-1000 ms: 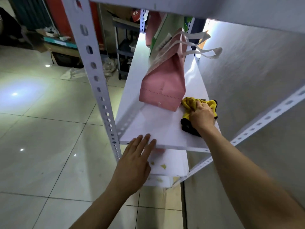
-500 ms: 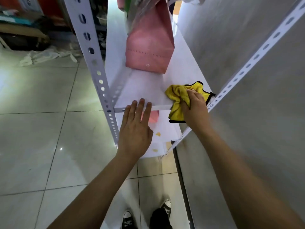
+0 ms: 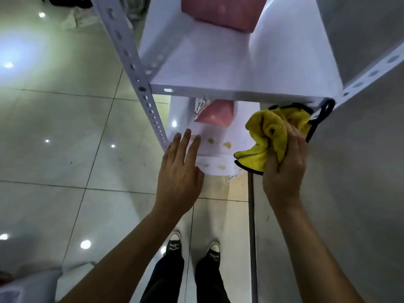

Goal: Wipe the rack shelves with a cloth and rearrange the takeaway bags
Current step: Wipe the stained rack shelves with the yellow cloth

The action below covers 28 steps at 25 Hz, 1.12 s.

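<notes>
Yellow cloth (image 3: 271, 136) edged black, pink bags (image 3: 220, 12), white shelf (image 3: 240, 68), black-and-white sneakers (image 3: 173, 243)

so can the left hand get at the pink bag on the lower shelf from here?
Probably yes. The left hand is open, empty, and already in front of the lower shelf; nothing lies between it and the pink bag, though the upper shelf overhangs it.

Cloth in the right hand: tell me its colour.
The cloth is yellow with black edging, seen in the head view, bunched in the right hand.
</notes>
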Tool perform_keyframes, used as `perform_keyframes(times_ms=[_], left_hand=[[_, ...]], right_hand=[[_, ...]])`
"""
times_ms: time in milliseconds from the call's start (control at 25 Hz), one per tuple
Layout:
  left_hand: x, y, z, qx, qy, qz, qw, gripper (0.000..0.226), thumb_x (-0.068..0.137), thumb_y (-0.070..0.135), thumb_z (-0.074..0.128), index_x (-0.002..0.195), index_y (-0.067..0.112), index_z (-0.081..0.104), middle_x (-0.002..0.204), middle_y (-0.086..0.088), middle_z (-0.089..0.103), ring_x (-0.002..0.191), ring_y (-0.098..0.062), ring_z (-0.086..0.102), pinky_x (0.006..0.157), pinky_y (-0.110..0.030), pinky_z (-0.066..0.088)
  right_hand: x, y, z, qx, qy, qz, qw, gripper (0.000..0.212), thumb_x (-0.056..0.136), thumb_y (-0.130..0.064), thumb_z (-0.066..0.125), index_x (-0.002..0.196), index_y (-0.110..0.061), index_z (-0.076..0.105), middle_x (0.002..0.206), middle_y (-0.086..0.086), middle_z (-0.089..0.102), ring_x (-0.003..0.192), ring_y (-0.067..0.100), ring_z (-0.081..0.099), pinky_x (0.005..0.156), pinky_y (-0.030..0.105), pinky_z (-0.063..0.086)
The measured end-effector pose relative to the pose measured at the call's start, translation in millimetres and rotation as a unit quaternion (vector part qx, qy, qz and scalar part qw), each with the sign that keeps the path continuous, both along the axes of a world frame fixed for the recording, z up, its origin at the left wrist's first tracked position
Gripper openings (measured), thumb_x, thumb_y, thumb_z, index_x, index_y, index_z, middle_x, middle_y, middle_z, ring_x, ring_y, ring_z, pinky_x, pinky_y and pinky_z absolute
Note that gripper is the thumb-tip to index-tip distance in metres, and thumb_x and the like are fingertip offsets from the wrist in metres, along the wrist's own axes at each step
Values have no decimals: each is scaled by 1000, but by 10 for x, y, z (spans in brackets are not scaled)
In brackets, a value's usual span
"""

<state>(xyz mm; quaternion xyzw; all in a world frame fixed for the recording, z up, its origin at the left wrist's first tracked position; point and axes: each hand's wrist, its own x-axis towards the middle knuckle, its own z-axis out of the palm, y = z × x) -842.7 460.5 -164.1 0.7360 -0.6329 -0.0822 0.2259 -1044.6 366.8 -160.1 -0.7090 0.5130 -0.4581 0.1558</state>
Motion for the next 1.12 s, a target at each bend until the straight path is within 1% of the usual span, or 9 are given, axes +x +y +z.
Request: perform_keyframes(times_ms=[200,360,480,600,720,800,920,1000,1120], left_hand=[[-200,209,-635,64,29,42,997,71,84,2,64,150,5,41,161,-17,33,149,-36,29,117,-51,34],[-216,264,-1166,96,40,65,992,71,83,2,66,150,6,41,160,-16,34,149,-36,30,117,-48,35],[-161,291,-1476,108,43,90,989,68,85,5,66,149,8,43,160,-14,36,148,-34,32,118,-42,30],[-83,323,-1647,106,50,114,987,65,84,5,70,145,8,48,156,-13,43,144,-35,39,114,-41,32],[76,367,-1764,108,55,132,984,63,85,8,70,144,13,49,155,-9,45,144,-31,40,112,-38,32],[197,408,-1824,112,51,142,982,62,85,9,69,144,14,50,155,-7,45,143,-29,41,111,-37,32],[328,453,-1856,118,53,150,980,64,82,7,72,142,14,52,153,-7,47,140,-30,44,108,-39,35],[379,445,-1858,121,52,146,981,62,82,6,72,141,13,53,152,-8,48,139,-30,46,107,-39,38],[356,356,-1832,116,57,138,982,59,82,5,72,138,11,56,146,-9,54,134,-32,51,103,-42,45]], right_hand=[[-125,126,-907,165,-49,-11,985,44,100,-28,48,137,-5,51,130,18,57,121,36,56,101,58,45],[-15,-76,-1388,167,-32,44,985,37,101,-26,48,135,-11,53,125,10,60,116,26,58,99,49,48],[312,-216,-1614,141,19,124,982,40,100,-22,48,138,-12,53,134,11,56,125,30,53,107,40,42],[886,-283,-1765,127,67,141,980,48,99,-29,44,142,-9,52,139,15,54,129,33,48,111,45,39],[1553,-429,-1928,98,137,169,971,45,96,-25,49,138,-10,55,137,14,56,131,34,48,113,47,37],[1889,-602,-2093,109,206,233,944,43,98,-22,48,138,-9,56,139,11,56,135,30,46,116,43,32],[2039,-763,-2366,108,324,275,899,50,103,-29,46,151,-18,40,158,2,37,150,21,25,122,36,15],[1879,-708,-2420,125,295,236,917,51,102,-27,48,151,-17,41,158,4,37,151,22,25,123,37,15],[1378,-504,-2417,156,213,140,954,48,98,-19,52,144,-7,50,151,13,47,144,31,38,120,46,26]])
